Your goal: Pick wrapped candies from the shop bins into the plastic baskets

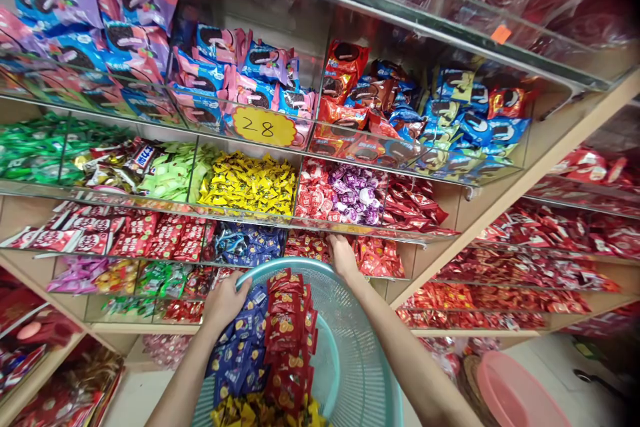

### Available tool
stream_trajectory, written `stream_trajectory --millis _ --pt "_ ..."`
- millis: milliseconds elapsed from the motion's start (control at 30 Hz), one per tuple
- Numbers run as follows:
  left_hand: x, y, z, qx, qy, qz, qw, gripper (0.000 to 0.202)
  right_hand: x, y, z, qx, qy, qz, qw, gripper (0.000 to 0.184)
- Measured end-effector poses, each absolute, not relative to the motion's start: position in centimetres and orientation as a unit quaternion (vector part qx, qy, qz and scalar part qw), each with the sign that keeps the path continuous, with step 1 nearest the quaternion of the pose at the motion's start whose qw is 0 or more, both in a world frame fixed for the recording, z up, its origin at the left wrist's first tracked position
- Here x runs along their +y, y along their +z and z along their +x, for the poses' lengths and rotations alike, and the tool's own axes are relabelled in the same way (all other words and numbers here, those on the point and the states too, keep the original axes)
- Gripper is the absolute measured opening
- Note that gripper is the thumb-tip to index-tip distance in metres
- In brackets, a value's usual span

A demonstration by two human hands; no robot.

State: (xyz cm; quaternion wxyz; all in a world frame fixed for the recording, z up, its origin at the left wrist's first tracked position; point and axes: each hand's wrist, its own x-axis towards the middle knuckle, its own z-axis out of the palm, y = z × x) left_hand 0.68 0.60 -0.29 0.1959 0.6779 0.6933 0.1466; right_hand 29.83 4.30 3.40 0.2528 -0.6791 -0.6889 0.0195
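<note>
My left hand is closed on the left rim of a teal plastic basket, thumb over the edge. Inside the basket lie blue candy packets, red candy packets with orange-slice prints and yellow-wrapped candies. Beyond the far rim, my right hand reaches to a low shelf compartment of red packets, fingers curled. What those fingers hold, if anything, is hidden. More red packets lie just right of that hand, and dark blue packets to its left.
Glass-fronted shelves hold yellow-wrapped candies, purple-wrapped candies and cookie packs. A yellow "28" tag hangs on a glass front. A slanting wooden panel divides the shelves. A pink basin stands at lower right.
</note>
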Motion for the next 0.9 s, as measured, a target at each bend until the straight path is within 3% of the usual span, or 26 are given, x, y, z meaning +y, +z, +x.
stream_trajectory --millis 167,333,633,900 --pt "0.6 -0.5 0.5 0.694 0.147 0.677 0.194 0.041 6.0 3.4 31.3 -0.758 -0.032 -0.645 0.091 0.033" --pt "0.5 -0.5 0.6 0.697 0.15 0.677 0.185 0.041 6.8 2.5 31.2 -0.786 -0.07 -0.614 -0.001 0.03" --pt "0.5 -0.7 0.7 0.699 0.15 0.675 0.182 0.041 6.2 2.9 31.6 -0.768 -0.111 -0.63 0.018 0.032" --pt "0.5 -0.7 0.7 0.701 0.142 0.676 0.181 0.041 8.1 2.1 31.8 -0.701 -0.051 -0.711 0.034 0.035"
